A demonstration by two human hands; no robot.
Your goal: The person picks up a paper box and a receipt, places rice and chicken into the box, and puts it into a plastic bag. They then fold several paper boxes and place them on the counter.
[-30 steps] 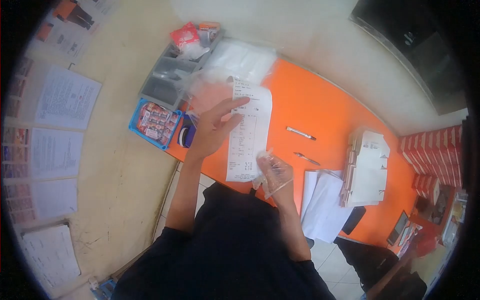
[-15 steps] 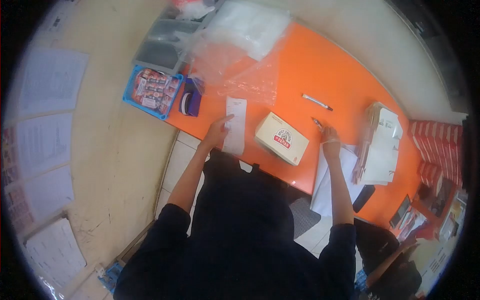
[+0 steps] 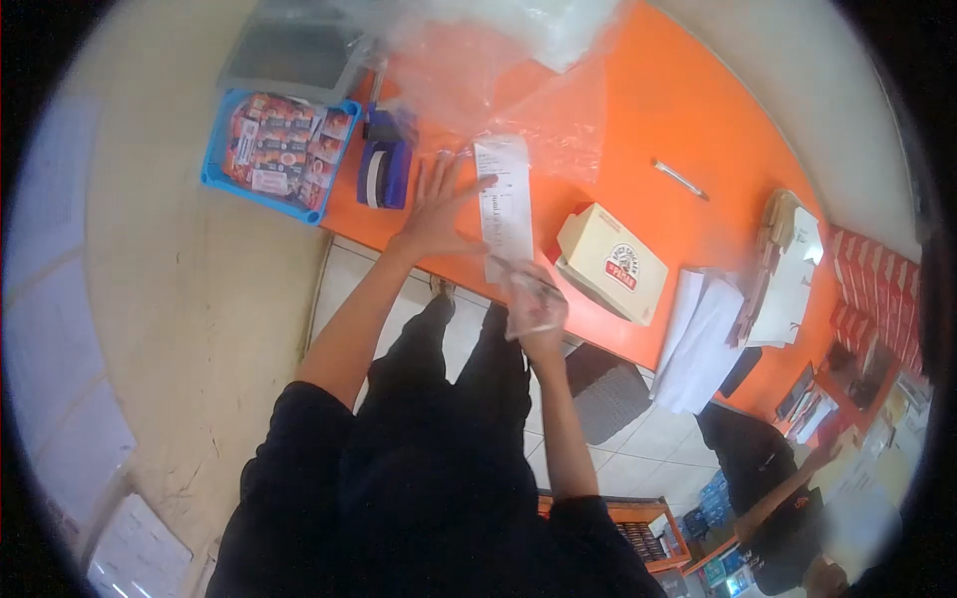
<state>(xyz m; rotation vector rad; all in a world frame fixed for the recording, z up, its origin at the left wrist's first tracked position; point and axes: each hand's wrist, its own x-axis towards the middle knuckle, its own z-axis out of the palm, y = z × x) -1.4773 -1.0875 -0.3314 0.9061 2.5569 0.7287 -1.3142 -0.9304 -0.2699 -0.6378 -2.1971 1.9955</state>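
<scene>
A long white printed paper slip lies on the orange table near its front edge. My left hand is open with its fingers spread, two of them reaching the slip's left edge. Over the slip's lower end is my right hand, closed around a pen whose tip points at the paper; motion blurs the grip. To the right of the slip sits a cream cardboard food box with a round chicken logo and a red label. A second pen lies farther back.
A blue basket of sachets and a blue tape dispenser stand at left. Clear plastic bags cover the back. White paper and stacked flat cartons lie at right. Another person's arm shows at lower right.
My right hand has moved left from beside the white paper to the slip, bringing the pen that lay near it. My left hand has spread its fingers. The camera view has shifted.
</scene>
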